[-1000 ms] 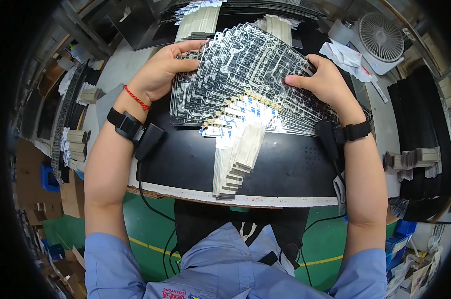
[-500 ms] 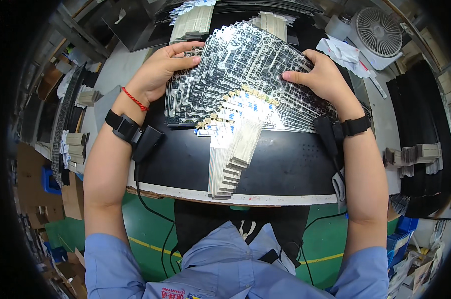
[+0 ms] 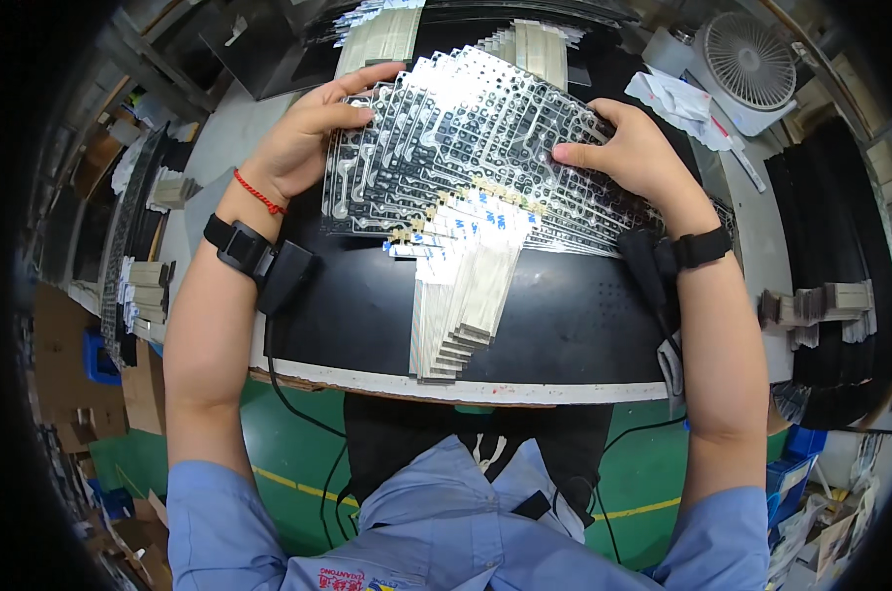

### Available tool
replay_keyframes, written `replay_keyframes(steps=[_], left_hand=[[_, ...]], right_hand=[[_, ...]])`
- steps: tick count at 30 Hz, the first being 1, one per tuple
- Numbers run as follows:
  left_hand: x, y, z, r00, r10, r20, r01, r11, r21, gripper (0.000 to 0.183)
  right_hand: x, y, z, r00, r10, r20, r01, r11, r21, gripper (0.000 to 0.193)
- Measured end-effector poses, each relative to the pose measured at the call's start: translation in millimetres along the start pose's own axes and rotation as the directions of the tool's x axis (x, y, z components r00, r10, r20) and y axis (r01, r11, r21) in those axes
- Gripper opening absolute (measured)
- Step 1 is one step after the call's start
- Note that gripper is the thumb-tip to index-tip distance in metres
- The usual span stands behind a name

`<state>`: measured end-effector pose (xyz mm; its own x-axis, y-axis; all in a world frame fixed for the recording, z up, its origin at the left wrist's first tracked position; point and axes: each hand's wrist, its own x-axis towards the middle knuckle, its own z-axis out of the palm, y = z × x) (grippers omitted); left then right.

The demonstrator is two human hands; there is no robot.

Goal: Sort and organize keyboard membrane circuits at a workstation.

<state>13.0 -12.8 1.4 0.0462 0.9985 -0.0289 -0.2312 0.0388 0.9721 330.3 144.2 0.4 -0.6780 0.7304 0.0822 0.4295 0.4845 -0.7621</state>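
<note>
- Fanned sheets [image 3: 476,128]: clear, with silver traces and black spots, over the black mat [image 3: 584,325], directly between both hands. Can't tell how much weight the mat takes.
- Fan steps left to right; flat tails [image 3: 471,295] run long axis toward the person's body, lower ends slightly left.
- White tabs [image 3: 480,222] at the tail roots carry short, repeated blue print.
- Left hand [image 3: 303,133]: at the fan's left edge, thumb on the top face, index finger along the upper edge; looks like a pinch on the outer sheets. Other fingers hidden.
- Right hand [image 3: 628,153]: thumb flat on the top face, further in than the left; fingertips at the upper right edge, rest hidden. Neither hand is nearer; both touch.
- More tails [image 3: 382,39] beyond the fan.
- Blue shirt [image 3: 436,537]: red lettering at the chest, lower edge of view.
</note>
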Motion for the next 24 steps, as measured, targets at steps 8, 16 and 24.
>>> replay_keyframes(steps=[8, 16, 24], left_hand=[[-2.6, 0.6, 5.3, 0.994, -0.019, -0.11, 0.036, 0.988, 0.149, 0.054], [-0.5, 1.4, 2.4, 0.994, -0.06, -0.093, 0.071, 0.99, 0.121, 0.054], [-2.8, 1.2, 5.9, 0.996, 0.012, -0.083, -0.001, 0.991, 0.134, 0.051]], right_hand=[[-0.5, -1.4, -5.1, 1.0, 0.031, -0.002, -0.031, 0.994, -0.101, 0.05], [2.1, 2.1, -9.3, 0.999, 0.035, -0.017, -0.037, 0.994, -0.106, 0.051], [-1.1, -2.6, -5.3, 1.0, 0.023, -0.022, -0.024, 0.998, -0.061, 0.048]])
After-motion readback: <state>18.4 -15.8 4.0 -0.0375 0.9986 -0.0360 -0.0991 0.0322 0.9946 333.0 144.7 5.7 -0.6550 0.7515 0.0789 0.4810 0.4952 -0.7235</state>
